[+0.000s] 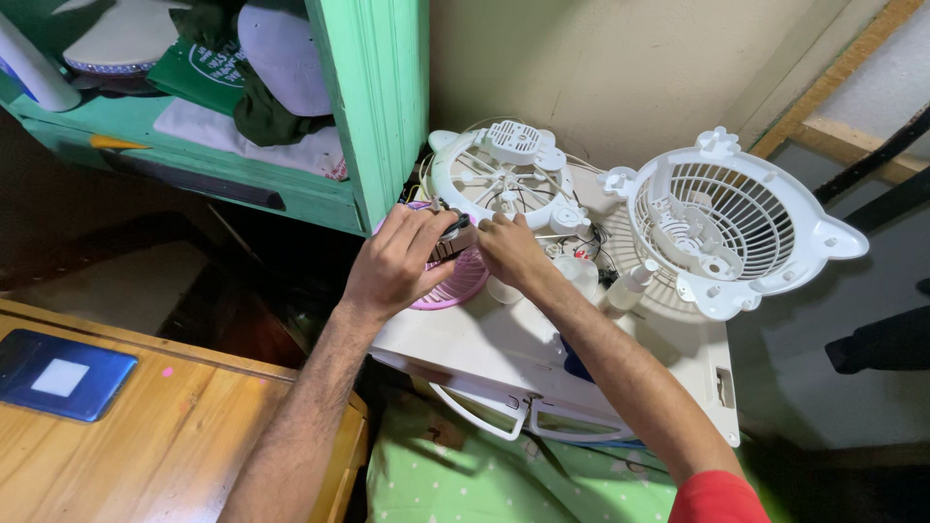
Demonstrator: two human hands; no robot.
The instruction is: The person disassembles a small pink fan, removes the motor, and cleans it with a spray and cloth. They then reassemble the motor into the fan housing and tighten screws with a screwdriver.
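Nearest the camera, left of the white plastic box (504, 344): a varnished wooden desk top (174, 436) carrying a flat blue rectangular case (60, 374). Below the box, a green cloth with small pale dots (465, 479).

On top of the box, toward its left rear corner: left hand (399, 260) wrapped around a small dark motor block with a metal band (451, 240), fingers curled tight over it, thumb underneath. Beneath that hand, resting on the box, a round pink plastic grille (460, 281). Just right of it, right hand (511, 250), fingers bent and pinched close together at the rim of the white plastic fan frame with spokes (504, 174); whether anything sits between the fingertips cannot be told.

Right of that hand, on the box: thin loose wires (586, 240) and a small white bottle (630, 287) lying tilted.

Overhanging the box's right edge: a white round plastic fan guard with ear-shaped tabs (736, 223), tilted.

Behind and left of the box: a mint-green painted wooden cabinet (373, 97) with folded cloths on its shelf.
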